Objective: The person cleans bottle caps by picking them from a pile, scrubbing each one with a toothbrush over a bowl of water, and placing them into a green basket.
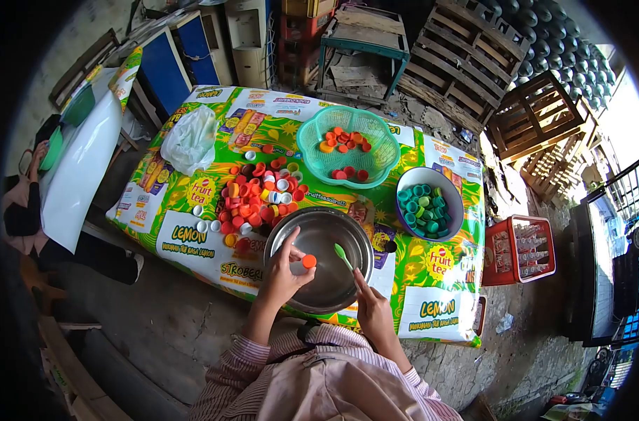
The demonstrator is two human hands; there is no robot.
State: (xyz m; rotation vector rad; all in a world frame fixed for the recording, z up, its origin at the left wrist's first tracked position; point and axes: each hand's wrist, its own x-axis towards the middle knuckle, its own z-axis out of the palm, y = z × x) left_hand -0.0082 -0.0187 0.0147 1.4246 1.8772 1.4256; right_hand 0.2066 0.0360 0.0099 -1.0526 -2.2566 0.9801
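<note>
Between the thumb and fingers of my left hand (283,277) is an orange-red bottle cap (309,261), held over the left side of a round steel bowl (325,228). My right hand (374,312) grips a light green toothbrush (342,255) at the bowl's right side, its head pointing up and inward over the bowl. Just beyond the bowl, to the left, lies a loose heap of bottle caps (253,200), mostly red and orange with some white and yellow ones.
A turquoise plastic basket (309,144) holds several orange and red caps. Right of it, a bowl (460,217) contains green caps. A crumpled plastic bag (191,144) sits at far left on the printed table cover (432,309). Another person (35,210) is at the left edge.
</note>
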